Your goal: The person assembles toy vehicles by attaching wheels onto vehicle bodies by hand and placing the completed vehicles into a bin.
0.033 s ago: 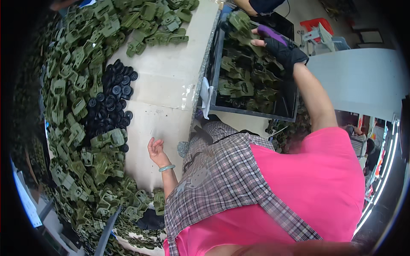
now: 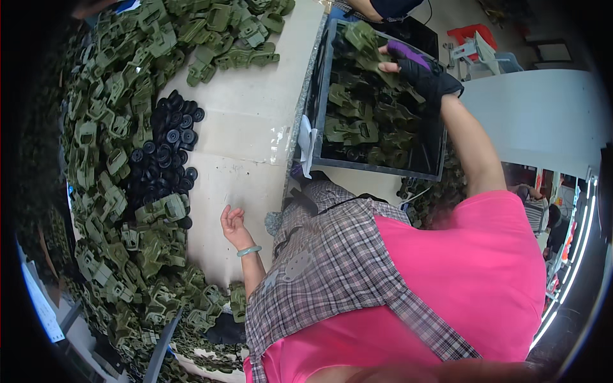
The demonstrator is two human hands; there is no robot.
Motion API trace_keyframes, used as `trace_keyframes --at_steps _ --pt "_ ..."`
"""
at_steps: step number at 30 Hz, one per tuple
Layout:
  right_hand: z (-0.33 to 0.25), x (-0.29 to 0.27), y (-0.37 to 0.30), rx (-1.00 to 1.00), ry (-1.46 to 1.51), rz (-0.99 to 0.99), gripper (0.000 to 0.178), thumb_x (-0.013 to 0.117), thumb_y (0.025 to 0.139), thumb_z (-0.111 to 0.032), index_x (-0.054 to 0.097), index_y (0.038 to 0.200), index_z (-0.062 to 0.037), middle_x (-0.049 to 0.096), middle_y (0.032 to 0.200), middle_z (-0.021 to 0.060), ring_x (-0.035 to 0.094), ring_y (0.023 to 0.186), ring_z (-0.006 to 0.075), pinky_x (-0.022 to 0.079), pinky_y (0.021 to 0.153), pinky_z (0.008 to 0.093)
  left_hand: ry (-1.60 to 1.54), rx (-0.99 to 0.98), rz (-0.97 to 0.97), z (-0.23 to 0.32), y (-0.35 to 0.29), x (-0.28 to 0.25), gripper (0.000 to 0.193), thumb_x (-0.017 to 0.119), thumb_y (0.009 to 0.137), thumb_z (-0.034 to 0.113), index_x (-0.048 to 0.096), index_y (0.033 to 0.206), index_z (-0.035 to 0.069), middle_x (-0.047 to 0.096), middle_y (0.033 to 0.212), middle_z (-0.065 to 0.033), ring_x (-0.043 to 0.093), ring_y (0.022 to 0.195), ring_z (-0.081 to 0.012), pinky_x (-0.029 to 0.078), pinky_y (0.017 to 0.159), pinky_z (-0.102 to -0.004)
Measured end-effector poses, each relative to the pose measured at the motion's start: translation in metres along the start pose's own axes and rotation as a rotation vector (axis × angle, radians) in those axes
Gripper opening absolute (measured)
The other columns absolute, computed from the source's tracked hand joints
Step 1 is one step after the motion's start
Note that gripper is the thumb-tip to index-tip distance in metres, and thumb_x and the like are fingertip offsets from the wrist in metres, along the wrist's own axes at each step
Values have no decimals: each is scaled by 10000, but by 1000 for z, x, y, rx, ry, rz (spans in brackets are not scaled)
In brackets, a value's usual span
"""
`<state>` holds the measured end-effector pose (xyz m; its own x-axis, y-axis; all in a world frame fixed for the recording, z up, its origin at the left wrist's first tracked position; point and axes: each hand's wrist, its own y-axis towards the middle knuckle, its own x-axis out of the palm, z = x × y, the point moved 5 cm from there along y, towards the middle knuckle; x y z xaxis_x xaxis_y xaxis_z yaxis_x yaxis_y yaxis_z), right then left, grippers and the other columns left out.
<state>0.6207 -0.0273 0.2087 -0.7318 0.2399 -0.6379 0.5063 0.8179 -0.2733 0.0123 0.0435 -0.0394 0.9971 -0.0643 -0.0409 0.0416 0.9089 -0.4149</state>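
The right hand (image 2: 415,69) has a green plastic part (image 2: 359,35) pinched up at the far-left corner of the crate (image 2: 383,170)!
Looks light and stiff, this one, so an edge pinch between thumb and finger should do; the forearm (image 2: 474,143) stretches in across the crate's right edge. The left hand (image 2: 234,226), loosely curled and holding nothing visible, hovers near the worktop's right edge.

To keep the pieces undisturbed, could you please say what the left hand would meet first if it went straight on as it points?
The left hand would probably meet the black wheels first, though its height above the table is unclear.
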Motion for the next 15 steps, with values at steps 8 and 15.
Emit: trace_keyframes --at_steps 8,15 --pt "36 12 -20 -114 -176 -114 561 805 860 -357 662 1323 -72 694 1263 178 653 1213 334 489 1038 421 64 -73 -34 3 7 13 467 489 966 -134 572 1399 20 706 1074 -85 684 1001 -176 557 943 -321" --pt "-25 31 32 -443 -482 137 398 762 903 -214 669 1255 -53 706 1199 184 673 1157 375 530 995 455 76 -22 -24 -13 4 -5 447 514 958 -131 595 1375 7 718 1074 -89 698 991 -166 561 895 -286"
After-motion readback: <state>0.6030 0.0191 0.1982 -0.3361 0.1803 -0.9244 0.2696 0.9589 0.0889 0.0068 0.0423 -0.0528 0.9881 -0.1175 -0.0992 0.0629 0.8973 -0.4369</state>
